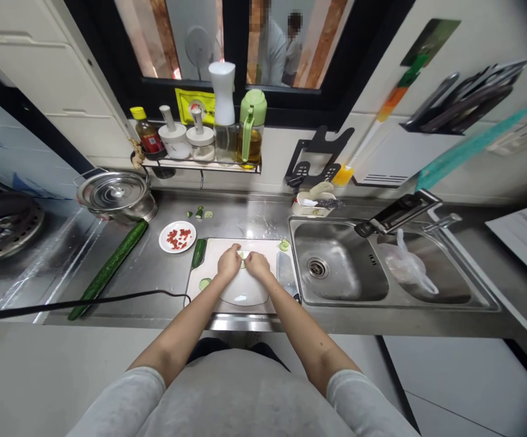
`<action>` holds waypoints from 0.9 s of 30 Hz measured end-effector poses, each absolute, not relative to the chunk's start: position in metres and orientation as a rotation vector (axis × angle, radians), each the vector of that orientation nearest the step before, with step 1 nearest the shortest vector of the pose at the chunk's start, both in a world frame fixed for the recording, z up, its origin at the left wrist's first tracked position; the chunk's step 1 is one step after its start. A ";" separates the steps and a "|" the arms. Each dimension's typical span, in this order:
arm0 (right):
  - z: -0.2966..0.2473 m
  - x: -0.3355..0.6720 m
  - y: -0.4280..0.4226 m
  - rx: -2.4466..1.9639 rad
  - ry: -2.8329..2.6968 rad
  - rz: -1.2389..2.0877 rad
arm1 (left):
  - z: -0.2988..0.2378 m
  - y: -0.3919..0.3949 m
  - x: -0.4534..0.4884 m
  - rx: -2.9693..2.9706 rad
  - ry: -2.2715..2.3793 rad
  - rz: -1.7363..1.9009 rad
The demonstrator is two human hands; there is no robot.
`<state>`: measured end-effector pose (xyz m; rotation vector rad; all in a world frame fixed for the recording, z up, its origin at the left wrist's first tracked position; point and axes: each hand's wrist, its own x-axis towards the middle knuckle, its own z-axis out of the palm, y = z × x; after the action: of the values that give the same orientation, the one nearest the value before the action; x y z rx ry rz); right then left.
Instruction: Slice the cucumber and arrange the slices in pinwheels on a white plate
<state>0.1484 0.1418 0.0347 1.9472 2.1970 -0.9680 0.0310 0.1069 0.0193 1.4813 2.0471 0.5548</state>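
My left hand (230, 265) and my right hand (258, 266) meet above a white plate (245, 291), fingers curled inward. Between their fingertips is a pale green cucumber slice (242, 260), and both hands pinch at it. The plate rests on a white cutting board (218, 245). On the board's left are a cut cucumber piece (198, 252) and loose cucumber slices (205, 283). More thin cucumber pieces (284, 245) lie at its upper right corner. A kitchen knife (285, 273) lies along the right side, its blade flat on the board.
Left of the board are a small plate (164, 243) of chopped red pieces, a long cucumber (108, 270) and a lidded steel pot (117, 197). A black cable (108, 298) crosses the counter. At right is a double sink (345, 273) with a plastic bag (406, 267).
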 end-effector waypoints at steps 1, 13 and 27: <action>0.036 0.147 0.141 1.938 2.199 -0.940 | 0.022 0.106 0.031 1.516 2.075 0.514; 0.045 0.151 0.108 1.700 2.397 -0.538 | 0.022 0.101 0.027 1.742 2.094 0.381; 0.044 0.155 0.100 1.595 2.395 -0.483 | 0.023 0.101 0.030 1.692 2.113 0.374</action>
<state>0.1551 0.1002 0.0439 1.5954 2.3954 -0.4834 0.0305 0.1010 0.0226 1.6924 2.1131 0.3736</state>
